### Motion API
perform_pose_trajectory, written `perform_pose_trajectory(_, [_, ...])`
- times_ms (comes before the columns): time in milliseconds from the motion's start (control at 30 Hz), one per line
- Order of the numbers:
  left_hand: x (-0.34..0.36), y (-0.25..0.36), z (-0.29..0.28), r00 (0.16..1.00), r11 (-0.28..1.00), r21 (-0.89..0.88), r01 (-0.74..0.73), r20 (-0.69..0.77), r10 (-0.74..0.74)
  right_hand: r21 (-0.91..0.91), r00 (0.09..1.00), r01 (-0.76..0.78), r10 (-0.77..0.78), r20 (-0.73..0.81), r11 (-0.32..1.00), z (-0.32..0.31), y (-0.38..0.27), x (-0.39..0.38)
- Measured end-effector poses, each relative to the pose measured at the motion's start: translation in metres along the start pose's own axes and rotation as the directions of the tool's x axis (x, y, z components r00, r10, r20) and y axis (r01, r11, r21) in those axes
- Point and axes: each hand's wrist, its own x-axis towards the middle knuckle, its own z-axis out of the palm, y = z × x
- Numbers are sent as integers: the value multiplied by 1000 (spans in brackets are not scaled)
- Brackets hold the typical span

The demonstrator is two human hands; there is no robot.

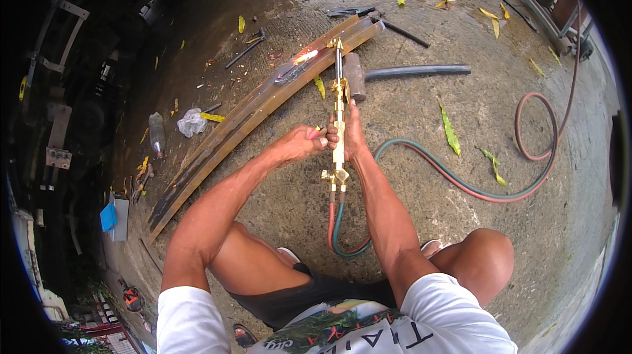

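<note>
A brass cutting torch [340,114] points away from me, its tip over the far end of a long rusty steel beam [230,124]. My right hand [355,131] is wrapped round the torch body from the right side. My left hand [299,143] is closed on a small pink object [314,133], perhaps a lighter, and its fingertips touch the torch. A bright orange glow [305,57] shows on the beam left of the tip. Red and green hoses [338,232] run from the torch's rear, loop near my feet and pass to the right.
A sledgehammer [421,71] lies right of the torch front. Beyond the beam are a smaller hammer [247,48], a plastic bottle [157,131] and a clear bag [192,122]. A wheeled metal cart [553,15] stands far right. Yellow leaves dot the concrete.
</note>
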Motion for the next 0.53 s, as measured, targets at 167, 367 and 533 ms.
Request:
perform_pose_trajectory(167, [3, -6, -4, 996, 989, 122, 84, -40, -80, -16, 1000, -6, 6, 5, 1000, 1, 1, 1])
perform_pose_trajectory(367, [-4, 4, 8, 993, 998, 38, -54, -103, 58, -74, 1000, 9, -11, -28, 997, 1, 3, 2])
perform_pose_trajectory(533, [4, -14, -4, 993, 993, 39, 115, -42, -113, -49, 999, -17, 15, -36, 999, 4, 7, 3])
